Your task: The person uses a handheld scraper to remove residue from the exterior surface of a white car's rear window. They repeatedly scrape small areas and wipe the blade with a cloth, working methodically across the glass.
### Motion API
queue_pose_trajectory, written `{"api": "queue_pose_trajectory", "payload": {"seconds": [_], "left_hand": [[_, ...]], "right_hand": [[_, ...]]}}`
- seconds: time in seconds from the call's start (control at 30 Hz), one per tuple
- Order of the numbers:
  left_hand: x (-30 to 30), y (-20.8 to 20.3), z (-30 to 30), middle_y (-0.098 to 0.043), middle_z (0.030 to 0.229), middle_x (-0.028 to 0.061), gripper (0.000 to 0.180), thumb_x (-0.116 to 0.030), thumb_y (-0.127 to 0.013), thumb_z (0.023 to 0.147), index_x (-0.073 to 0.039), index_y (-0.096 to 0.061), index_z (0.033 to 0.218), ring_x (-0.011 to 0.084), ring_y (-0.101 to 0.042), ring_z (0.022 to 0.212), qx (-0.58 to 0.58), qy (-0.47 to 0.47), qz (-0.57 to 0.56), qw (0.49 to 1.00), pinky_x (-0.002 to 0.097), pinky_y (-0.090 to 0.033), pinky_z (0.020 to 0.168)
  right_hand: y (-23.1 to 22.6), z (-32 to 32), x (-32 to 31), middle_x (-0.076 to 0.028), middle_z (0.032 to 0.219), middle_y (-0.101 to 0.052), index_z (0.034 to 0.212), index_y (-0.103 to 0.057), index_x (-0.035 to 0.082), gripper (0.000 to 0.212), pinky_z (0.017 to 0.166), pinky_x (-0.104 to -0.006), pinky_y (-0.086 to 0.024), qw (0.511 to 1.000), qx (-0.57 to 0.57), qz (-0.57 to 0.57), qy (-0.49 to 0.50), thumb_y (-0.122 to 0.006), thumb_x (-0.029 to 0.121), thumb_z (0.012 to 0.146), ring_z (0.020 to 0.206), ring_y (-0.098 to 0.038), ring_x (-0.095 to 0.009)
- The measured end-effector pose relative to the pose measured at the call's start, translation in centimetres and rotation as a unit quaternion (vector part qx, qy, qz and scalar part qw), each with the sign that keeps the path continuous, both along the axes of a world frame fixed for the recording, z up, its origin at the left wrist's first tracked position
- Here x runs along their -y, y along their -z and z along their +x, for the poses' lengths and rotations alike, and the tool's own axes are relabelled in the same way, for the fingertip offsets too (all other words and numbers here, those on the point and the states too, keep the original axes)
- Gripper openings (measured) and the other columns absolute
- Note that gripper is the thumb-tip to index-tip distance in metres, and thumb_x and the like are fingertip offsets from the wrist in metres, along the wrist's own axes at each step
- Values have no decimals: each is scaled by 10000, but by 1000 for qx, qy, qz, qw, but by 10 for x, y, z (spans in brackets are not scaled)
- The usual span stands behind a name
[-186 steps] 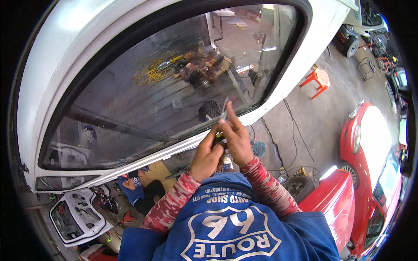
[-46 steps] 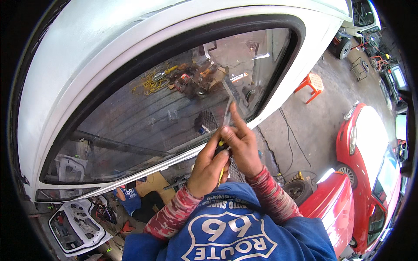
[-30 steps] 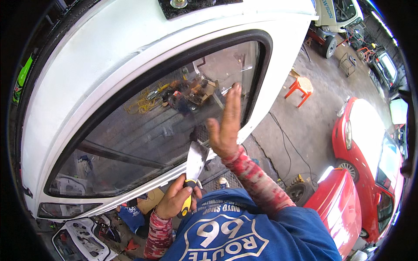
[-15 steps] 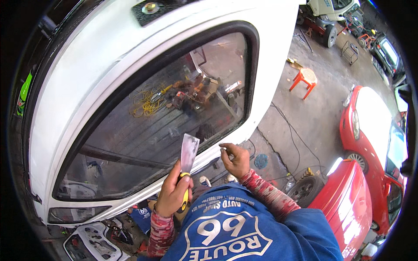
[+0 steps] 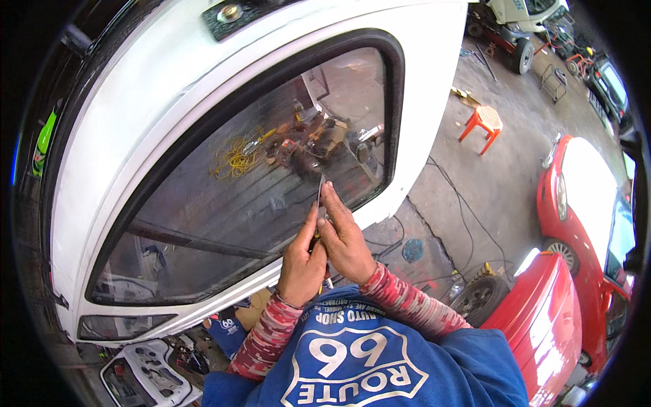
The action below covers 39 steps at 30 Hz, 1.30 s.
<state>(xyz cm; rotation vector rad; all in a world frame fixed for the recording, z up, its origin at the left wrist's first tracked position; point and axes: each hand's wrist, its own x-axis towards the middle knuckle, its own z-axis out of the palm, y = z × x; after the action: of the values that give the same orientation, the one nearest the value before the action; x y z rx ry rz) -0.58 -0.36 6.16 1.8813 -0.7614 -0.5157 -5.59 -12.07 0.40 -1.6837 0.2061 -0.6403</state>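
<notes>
My left hand (image 5: 303,270) is closed around the handle of a putty knife (image 5: 321,194). Its metal blade points up and is seen nearly edge-on; little of the yellow and black handle shows. Against the blade's right side presses my right hand (image 5: 346,245), fingers together and straight, its thumb lower down near the left hand. Whether anything small sits between those fingers and the blade is hidden. Both hands are in front of a white vehicle body panel (image 5: 427,81) with a large dark window (image 5: 203,224) in a black rubber seal.
Through the glass, a yellow cord (image 5: 234,157) and tools are visible. An orange stool (image 5: 483,125) stands on the concrete floor, with black cables (image 5: 461,197) nearby. Red car parts (image 5: 542,325) and a loose wheel (image 5: 478,298) are at right, a white door panel (image 5: 146,373) at lower left.
My right hand has moved left onto the blade, its pinched fingers now straight. The putty knife has shifted right and turned from showing its flat face to nearly edge-on.
</notes>
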Motion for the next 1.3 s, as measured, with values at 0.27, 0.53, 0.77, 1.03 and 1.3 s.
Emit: {"api": "queue_pose_trajectory", "payload": {"seconds": [0.27, 0.53, 0.77, 1.03, 1.3], "left_hand": [[-4, 1, -9, -468, 1532, 299, 621, -54, -500, 1015, -30, -309, 1606, 359, -490, 1417, -63, -41, -29, 997, 384, -409, 1130], [3, 27, -15, -637, 1294, 318, 676, -165, -556, 1023, -81, -261, 1626, 387, -695, 1112, -37, -61, -58, 996, 415, -546, 867], [7, 74, -21, -690, 1083, 269, 372, -182, -617, 986, -50, -463, 1298, 481, -672, 1074, 3, -93, -94, 991, 470, -541, 814], [14, 89, -6, -694, 980, 307, 529, -275, -552, 1028, -25, -392, 1466, 514, -676, 860, 95, -99, -83, 987, 548, -542, 668], [18, 81, -11, -552, 702, 31, 195, -178, -470, 1073, -19, -421, 1175, 113, -557, 526, -70, -111, -93, 987, 290, -435, 469]], "right_hand": [[-17, 0, 5, -242, 1665, -271, 1592, -312, -16, 654, 1236, -387, -256, 998, -42, 10, -50, -543, 83, 988, 1545, -284, -341], [-26, -1, 11, -285, 1627, -324, 1544, -396, -38, 630, 1231, -386, -275, 998, -48, -24, -34, -537, 20, 933, 1528, -315, -374], [-22, 2, 6, -223, 1681, -247, 1567, -388, 5, 646, 1213, -365, -311, 993, -66, -70, -67, -537, -58, 942, 1555, -256, -316], [3, 14, -3, -202, 1461, -530, 1493, -446, -31, 507, 1020, -313, -477, 976, -18, 215, 41, -588, 81, 1020, 1288, -550, -228], [12, 39, 28, -26, 968, -696, 1148, -639, -3, 292, 714, -258, -516, 919, -100, 379, -38, -579, 273, 1075, 805, -635, -99]]}}
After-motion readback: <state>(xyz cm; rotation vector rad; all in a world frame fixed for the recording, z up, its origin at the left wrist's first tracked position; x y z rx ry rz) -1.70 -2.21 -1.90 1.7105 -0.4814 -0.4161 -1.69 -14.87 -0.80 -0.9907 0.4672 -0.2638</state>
